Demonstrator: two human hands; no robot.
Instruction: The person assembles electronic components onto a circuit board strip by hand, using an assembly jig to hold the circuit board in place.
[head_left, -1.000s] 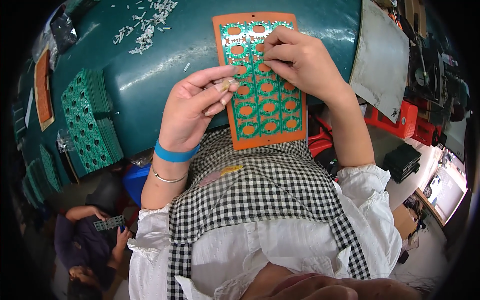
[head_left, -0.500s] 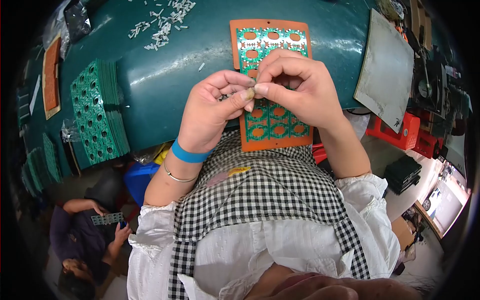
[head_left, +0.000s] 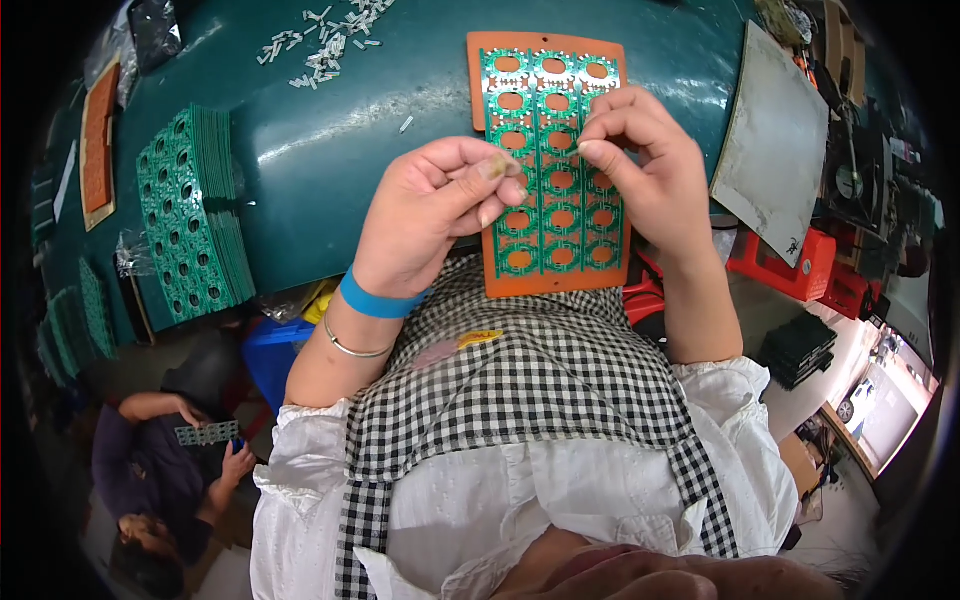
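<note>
A green board full of round holes [head_left: 545, 165] lies on an orange tray [head_left: 480, 75] on the dark green table [head_left: 330, 190]. The tray sits right at the near edge of the table, and its bottom end hangs a little over the edge, above the person's checked apron [head_left: 520, 390]. The board and tray are long and thin, and their long side runs from the person's body straight out across the table. The left hand [head_left: 440, 215] floats beside the left edge of the tray, with thumb and first finger pinched shut on something tiny that is too small to make out. The right hand [head_left: 645, 175] rests on the right side of the board, fingers curled in and tips pressed together; I cannot tell if it holds anything. To the left of the tray there is a big bare stretch of table. Farther left sits a stack of green boards [head_left: 195, 215]. A heap of little white bits [head_left: 325, 35] lies at the far side. A grey flat plate [head_left: 770, 145] lies close by on the right, so there is less room there.
</note>
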